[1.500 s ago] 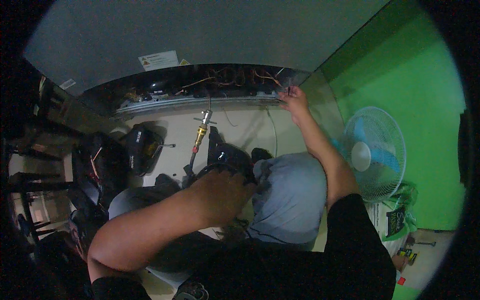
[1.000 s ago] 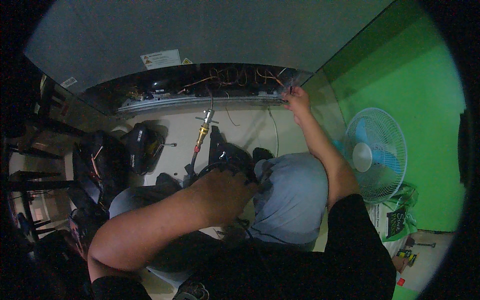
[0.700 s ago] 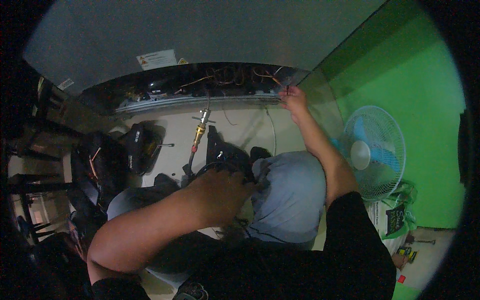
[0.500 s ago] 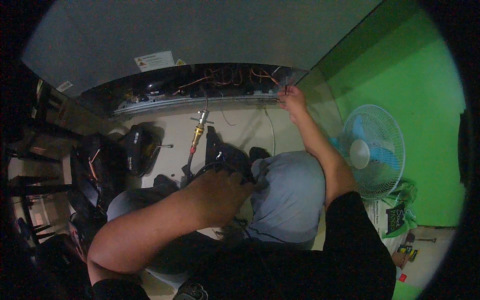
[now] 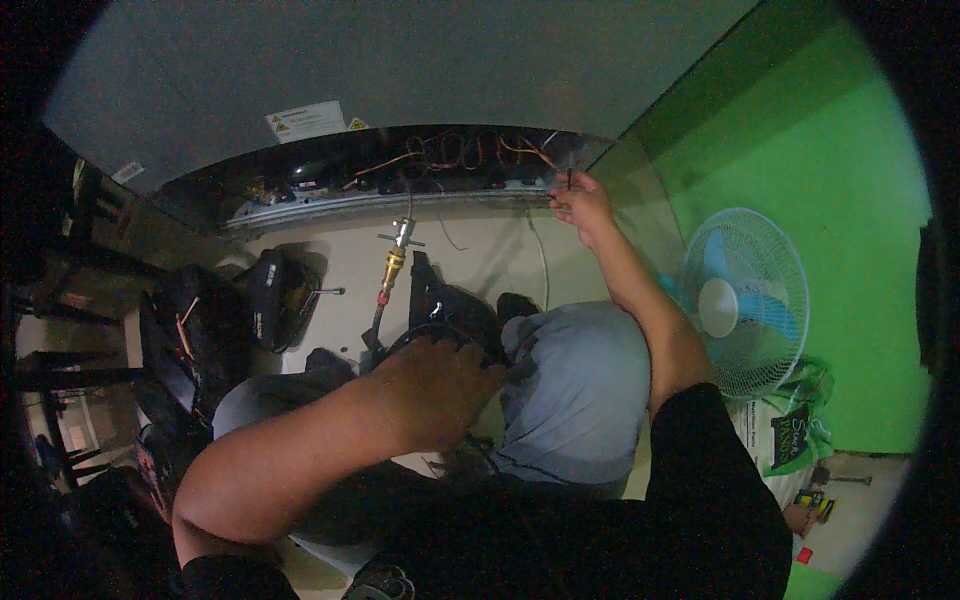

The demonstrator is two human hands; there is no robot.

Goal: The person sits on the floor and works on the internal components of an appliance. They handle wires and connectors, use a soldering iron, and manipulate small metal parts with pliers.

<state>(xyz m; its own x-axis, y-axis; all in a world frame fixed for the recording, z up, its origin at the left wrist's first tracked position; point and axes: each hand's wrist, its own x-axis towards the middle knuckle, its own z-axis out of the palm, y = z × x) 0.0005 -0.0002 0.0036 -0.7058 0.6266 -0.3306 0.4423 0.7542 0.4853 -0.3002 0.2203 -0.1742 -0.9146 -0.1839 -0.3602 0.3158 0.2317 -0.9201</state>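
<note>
Nearby: copper tubing [image 5: 541, 155] up-left of right fingers [image 5: 582, 184] | fingers bent, pinch unclear

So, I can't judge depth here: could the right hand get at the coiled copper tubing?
Likely yes: the right hand is near the copper tubing, and the dark recess stands open.

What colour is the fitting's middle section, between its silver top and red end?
Gold-coloured; the middle section shows best in the head view.

Coppery metal pipes [image 5: 446, 163] left of the right hand [image 5: 583, 206], shiny brassy metal fitting [image 5: 393, 264] beyond the left hand [image 5: 440, 385], matt cloth trousers [image 5: 578, 390] beside it, smooth plastic fan blades [image 5: 768, 316] right of both
</note>
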